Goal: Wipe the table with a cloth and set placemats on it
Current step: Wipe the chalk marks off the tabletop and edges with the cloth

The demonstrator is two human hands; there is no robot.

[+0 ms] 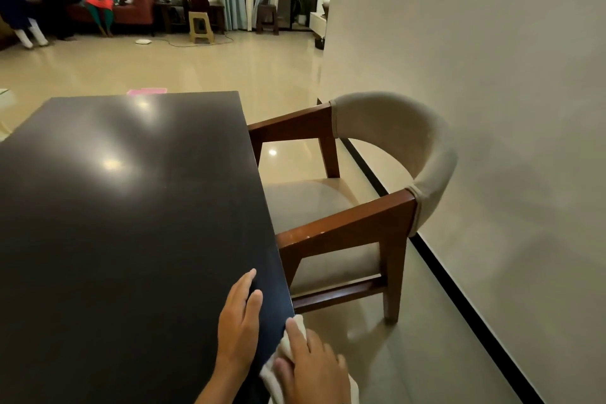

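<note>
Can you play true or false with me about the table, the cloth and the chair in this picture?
1. The left hand lies flat on the dark table. True.
2. The right hand holds a cloth at the table's edge. True.
3. The cloth is bright red. False: it is whitish.
4. Placemats are already laid on the table. False: none shows on the tabletop.
5. An armchair stands at the right side of the table. True.
6. The armchair has a black metal frame. False: its frame is brown wood, with pale padding.
</note>
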